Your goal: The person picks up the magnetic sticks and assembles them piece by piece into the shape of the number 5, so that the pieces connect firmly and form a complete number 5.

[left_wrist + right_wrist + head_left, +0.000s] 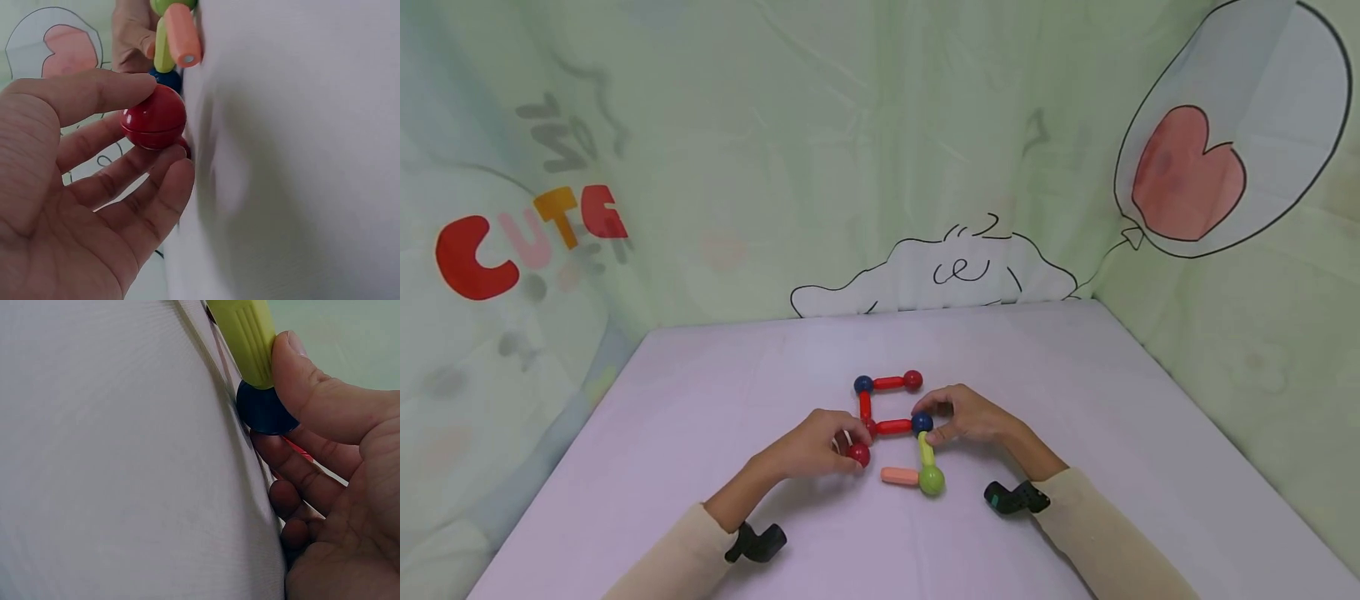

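My left hand (822, 443) pinches a loose-looking red ball (154, 117) between thumb and fingers, close over the table. A joined figure of magnetic sticks and balls lies just beyond it. Thumb and fingers of my right hand (967, 414) hold its near blue ball (922, 423), the thumb also lying along the yellow-green stick (245, 340). That stick leads to a green ball (932, 480), from which a salmon stick (900, 476) points left with its end free. A red stick (895, 426) runs from the blue ball to another red ball, partly hidden by my left fingers.
Farther back, an upright-running red stick (865, 406) meets a second blue ball (863, 385). From there a red stick (889, 382) extends right to a red ball (913, 380). A pale cloth covers the table (737, 358); printed curtains (737, 167) stand behind and beside it.
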Demonstrator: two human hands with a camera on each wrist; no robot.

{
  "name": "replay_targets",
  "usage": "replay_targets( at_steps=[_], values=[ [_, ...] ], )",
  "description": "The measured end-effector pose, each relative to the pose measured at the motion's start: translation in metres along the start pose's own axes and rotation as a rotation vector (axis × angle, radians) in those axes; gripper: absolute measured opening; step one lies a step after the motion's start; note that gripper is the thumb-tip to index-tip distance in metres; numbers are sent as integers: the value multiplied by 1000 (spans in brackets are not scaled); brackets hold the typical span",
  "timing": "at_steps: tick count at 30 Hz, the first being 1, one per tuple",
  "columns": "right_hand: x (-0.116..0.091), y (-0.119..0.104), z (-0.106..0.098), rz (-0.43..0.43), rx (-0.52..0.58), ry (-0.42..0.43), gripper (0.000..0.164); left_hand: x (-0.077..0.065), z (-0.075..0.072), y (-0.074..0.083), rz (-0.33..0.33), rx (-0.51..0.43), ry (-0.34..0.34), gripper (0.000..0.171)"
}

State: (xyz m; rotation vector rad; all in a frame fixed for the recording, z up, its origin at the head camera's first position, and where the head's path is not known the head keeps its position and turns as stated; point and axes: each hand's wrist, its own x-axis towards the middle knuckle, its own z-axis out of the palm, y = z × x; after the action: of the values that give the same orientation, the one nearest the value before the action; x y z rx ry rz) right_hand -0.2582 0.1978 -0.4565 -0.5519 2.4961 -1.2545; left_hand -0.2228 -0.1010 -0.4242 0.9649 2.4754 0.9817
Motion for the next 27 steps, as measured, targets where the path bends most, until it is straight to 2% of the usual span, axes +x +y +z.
replay_targets(
  at_steps=[7, 14, 22, 27],
  values=[
    [-1, 0, -1, -12, -9, -3, 42, 1, 11, 1, -5, 9, -30, 31],
    [0, 1, 0, -14, -8, -7, 43, 3, 24, 4, 19, 52, -66, 30],
    [1, 2, -1, -8, -2, -6, 43, 4, 35, 15, -32, 143, -37, 20],
    [1, 2, -1, -14, 0, -10, 43, 5, 36, 21, -50, 206, -48, 18]
  ],
)
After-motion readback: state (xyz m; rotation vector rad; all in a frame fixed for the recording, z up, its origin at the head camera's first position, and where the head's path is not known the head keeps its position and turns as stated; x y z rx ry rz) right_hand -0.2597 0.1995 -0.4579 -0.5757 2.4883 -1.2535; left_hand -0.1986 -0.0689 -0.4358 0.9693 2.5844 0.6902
